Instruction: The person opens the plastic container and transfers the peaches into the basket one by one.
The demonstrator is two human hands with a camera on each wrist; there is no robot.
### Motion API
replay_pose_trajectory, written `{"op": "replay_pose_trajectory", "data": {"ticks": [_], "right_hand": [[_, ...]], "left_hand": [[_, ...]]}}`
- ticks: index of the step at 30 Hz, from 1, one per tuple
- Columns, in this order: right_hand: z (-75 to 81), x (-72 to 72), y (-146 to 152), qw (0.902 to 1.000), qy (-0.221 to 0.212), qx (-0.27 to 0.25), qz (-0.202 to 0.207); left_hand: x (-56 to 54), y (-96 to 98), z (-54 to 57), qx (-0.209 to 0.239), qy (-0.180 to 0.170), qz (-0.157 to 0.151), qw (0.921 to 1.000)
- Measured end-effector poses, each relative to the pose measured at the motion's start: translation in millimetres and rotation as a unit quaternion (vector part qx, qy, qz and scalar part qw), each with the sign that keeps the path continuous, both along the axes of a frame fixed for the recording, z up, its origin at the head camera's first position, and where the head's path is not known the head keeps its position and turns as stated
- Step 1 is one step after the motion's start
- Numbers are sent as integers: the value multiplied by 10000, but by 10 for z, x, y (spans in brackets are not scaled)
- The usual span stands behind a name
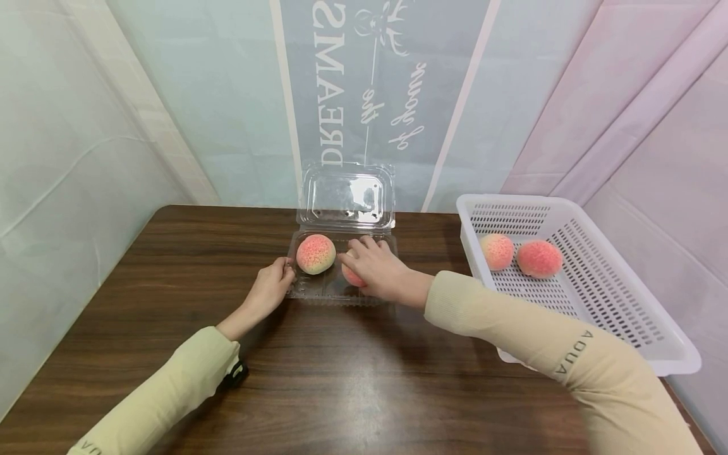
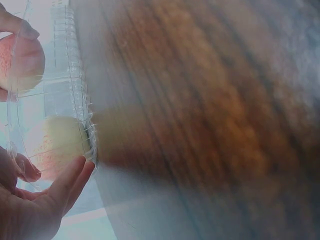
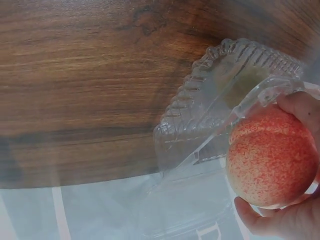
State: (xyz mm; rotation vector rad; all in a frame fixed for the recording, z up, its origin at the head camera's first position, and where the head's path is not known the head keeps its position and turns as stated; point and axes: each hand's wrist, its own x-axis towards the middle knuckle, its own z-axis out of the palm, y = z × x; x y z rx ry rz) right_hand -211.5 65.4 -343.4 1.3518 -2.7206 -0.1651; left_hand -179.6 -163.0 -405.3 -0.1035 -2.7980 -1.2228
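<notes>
At the centre of the head view, the left hand (image 1: 266, 287) pinched the left edge of the clear container (image 1: 307, 291), its lid (image 1: 348, 189) raised behind. The right hand (image 1: 378, 268) gripped a peach (image 3: 270, 157) at the right half; whether it touched bottom could not be told. A second peach (image 1: 315, 254) sat left. Tabletop (image 1: 364, 379) stretched from the front edge to the lower frame, and rightward to the white basket (image 1: 506, 198).
</notes>
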Motion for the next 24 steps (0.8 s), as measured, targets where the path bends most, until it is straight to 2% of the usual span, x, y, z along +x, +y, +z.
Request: {"op": "replay_pose_trajectory", "data": {"ticks": [16, 24], "right_hand": [[86, 17, 94, 9999, 78, 92, 111], [108, 19, 163, 9997, 132, -18, 193]], "left_hand": [[-6, -1, 2, -13, -91, 1, 10000], [0, 0, 6, -37, -73, 14, 10000]]}}
